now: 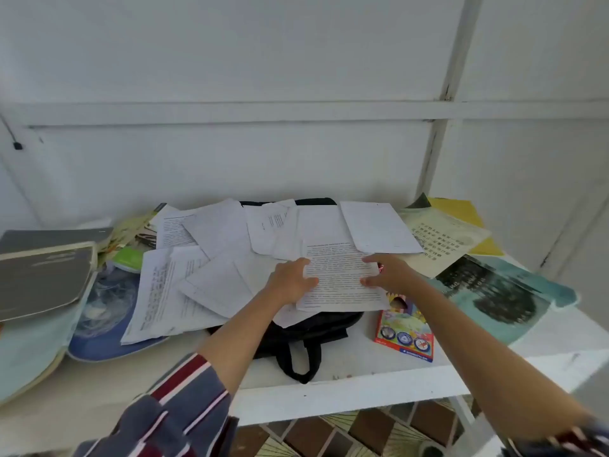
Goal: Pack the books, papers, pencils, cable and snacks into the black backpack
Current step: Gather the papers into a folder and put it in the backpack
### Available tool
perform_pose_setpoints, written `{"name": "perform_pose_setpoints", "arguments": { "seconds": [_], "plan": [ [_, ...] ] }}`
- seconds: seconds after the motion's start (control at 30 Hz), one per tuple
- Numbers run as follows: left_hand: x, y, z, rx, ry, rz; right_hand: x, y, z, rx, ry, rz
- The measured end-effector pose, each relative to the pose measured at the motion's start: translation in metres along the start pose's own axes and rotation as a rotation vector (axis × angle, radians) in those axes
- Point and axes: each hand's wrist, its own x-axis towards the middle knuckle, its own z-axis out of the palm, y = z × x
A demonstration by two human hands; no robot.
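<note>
Seemingly loose papers [211, 258] over black backpack [306, 331]

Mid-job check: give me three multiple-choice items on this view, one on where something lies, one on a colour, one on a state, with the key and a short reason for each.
1. Where is the crayon box?
A. On the grey books at the far left
B. On the white table, right of the black backpack
C. Inside the backpack

2. What colour is the folder at the back right?
A. Yellow
B. Red
C. Purple

3. What are the hands doing?
A. Both hang idle
B. Both hold the printed sheet
C. One lifts the backpack strap

Key: 1 B, the box lies on bare tabletop beside the bag. 2 A, a yellow corner shows under the pale printed cover. 3 B, the left hand and right hand grip the sheet's opposite edges above the backpack.
</note>
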Motion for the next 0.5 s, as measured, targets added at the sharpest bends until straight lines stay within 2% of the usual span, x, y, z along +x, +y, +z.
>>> {"name": "perform_pose_setpoints", "arguments": {
  "seconds": [0.1, 0.3, 0.4, 0.5],
  "plan": [
    [0.001, -0.002, 0.003, 0.015, 0.029, -0.019, 0.002, 0.005, -0.001, 0.017, -0.013, 0.012],
    [-0.007, 0.005, -0.006, -0.240, 0.025, -0.055, 0.001, 0.004, -0.005, 0.110, -0.054, 0.023],
    [-0.014, 0.011, -0.020, -0.529, 0.033, -0.112, -0.006, -0.004, -0.018, 0.384, -0.211, 0.067],
    [-0.023, 0.018, -0.040, -0.689, -0.025, -0.148, -0.012, -0.011, -0.031, 0.619, -0.418, 0.113]
  ]
}}
